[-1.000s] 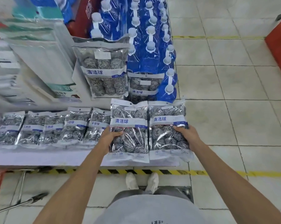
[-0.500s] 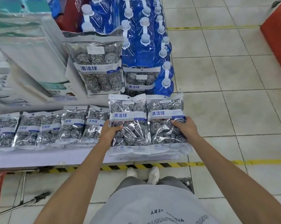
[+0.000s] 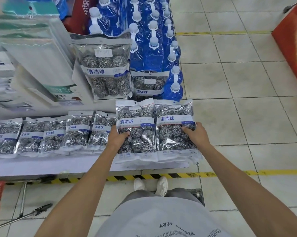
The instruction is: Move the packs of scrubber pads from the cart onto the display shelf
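L hand [image 3: 117,137] grips left pack [image 3: 137,130], R hand [image 3: 196,136] grips right pack [image 3: 173,129] (fingers curled over fronts), both side by side on shelf [image 3: 58,165]

We see blue bottles [image 3: 154,48] with pale caps standing in rows, white boxes [image 3: 41,65] stacked at left, tiled floor [image 3: 238,100], yellow-black hazard tape [image 3: 161,176], a red stand [image 3: 293,45] at right.
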Available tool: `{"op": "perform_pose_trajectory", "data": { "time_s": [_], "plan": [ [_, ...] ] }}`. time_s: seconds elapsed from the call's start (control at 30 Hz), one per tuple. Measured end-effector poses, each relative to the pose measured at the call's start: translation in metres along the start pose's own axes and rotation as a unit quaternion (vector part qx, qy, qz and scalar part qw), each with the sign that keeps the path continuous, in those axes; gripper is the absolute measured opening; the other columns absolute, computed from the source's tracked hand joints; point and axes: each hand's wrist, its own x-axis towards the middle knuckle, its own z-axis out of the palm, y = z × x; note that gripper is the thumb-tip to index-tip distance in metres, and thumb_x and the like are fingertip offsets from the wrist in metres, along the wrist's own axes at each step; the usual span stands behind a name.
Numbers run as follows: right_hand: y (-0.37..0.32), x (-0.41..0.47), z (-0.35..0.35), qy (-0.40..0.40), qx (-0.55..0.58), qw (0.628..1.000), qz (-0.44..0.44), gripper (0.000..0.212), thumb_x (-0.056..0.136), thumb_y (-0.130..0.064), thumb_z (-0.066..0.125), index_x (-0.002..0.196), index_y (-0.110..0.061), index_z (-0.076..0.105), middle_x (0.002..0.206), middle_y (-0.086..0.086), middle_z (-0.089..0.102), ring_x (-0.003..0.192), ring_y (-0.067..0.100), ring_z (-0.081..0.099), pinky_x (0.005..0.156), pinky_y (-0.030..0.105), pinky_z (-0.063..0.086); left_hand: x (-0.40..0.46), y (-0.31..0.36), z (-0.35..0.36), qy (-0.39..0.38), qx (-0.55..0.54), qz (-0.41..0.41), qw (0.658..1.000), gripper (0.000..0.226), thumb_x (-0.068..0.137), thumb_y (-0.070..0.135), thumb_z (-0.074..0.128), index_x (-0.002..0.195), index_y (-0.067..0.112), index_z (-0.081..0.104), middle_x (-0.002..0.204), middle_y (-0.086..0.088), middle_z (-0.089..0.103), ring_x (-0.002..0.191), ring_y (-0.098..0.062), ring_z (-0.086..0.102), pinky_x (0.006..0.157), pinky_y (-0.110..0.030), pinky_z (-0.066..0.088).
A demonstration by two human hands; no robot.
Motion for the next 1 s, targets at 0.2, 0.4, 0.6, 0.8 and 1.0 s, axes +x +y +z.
{"op": "perform_pose_trajectory", "data": {
  "time_s": [0.2, 0.4, 0.6, 0.8, 1.0],
  "plan": [
    [0.011, -0.016, -0.009, 0.019, -0.098, 0.993, -0.06, 0.057, 0.092, -0.045, 0.071, 0.135, -0.013, 0.051, 0.121, 0.013, 0.06, 0.106, 0.032, 0.062, 0.084, 0.042, 0.053, -0.012, -0.002, -0.002, 0.006, 0.037, 0.03, 0.999, 0.058, 0.094, 0.025, 0.075, 0.143, 0.015, 0.046, 0.141, -0.007, 0.056, 0.131, -0.03, 0.052, 0.106, -0.043, 0.041],
    [0.0, -0.044, -0.011, 0.066, -0.219, 0.956, -0.184, 0.045, 0.099, -0.034, 0.061, 0.136, -0.011, 0.055, 0.122, 0.013, 0.057, 0.113, 0.031, 0.055, 0.09, 0.043, 0.053, -0.03, -0.008, -0.009, 0.015, 0.046, 0.09, 0.995, 0.03, 0.095, 0.021, 0.073, 0.119, 0.02, 0.055, 0.116, -0.002, 0.06, 0.109, -0.022, 0.056, 0.097, -0.036, 0.044],
    [-0.037, -0.087, 0.016, -0.022, -0.272, 0.89, -0.366, 0.04, 0.103, -0.029, 0.054, 0.14, -0.015, 0.057, 0.131, 0.005, 0.063, 0.116, 0.025, 0.06, 0.089, 0.04, 0.053, -0.077, -0.029, -0.026, 0.052, 0.197, 0.138, 0.969, 0.038, 0.098, 0.046, 0.055, 0.124, 0.019, 0.053, 0.116, -0.012, 0.06, 0.116, -0.037, 0.058, 0.085, -0.042, 0.049],
    [-0.07, -0.123, 0.066, -0.157, -0.32, 0.797, -0.488, 0.046, 0.106, -0.039, 0.045, 0.147, -0.018, 0.048, 0.136, 0.003, 0.059, 0.122, 0.025, 0.056, 0.094, 0.042, 0.052, -0.151, -0.072, -0.051, 0.163, 0.248, 0.075, 0.952, 0.063, 0.104, 0.04, 0.052, 0.157, 0.009, 0.034, 0.151, -0.018, 0.047, 0.134, -0.035, 0.049, 0.108, -0.046, 0.045],
    [-0.099, -0.182, 0.128, -0.238, -0.329, 0.713, -0.572, 0.051, 0.108, -0.042, 0.041, 0.151, -0.016, 0.045, 0.148, 0.004, 0.052, 0.133, 0.026, 0.05, 0.104, 0.039, 0.044, -0.224, -0.135, -0.082, 0.271, 0.231, 0.005, 0.935, 0.047, 0.104, 0.041, 0.049, 0.137, 0.008, 0.055, 0.129, -0.011, 0.059, 0.117, -0.033, 0.058, 0.095, -0.044, 0.05]
  ]
}}
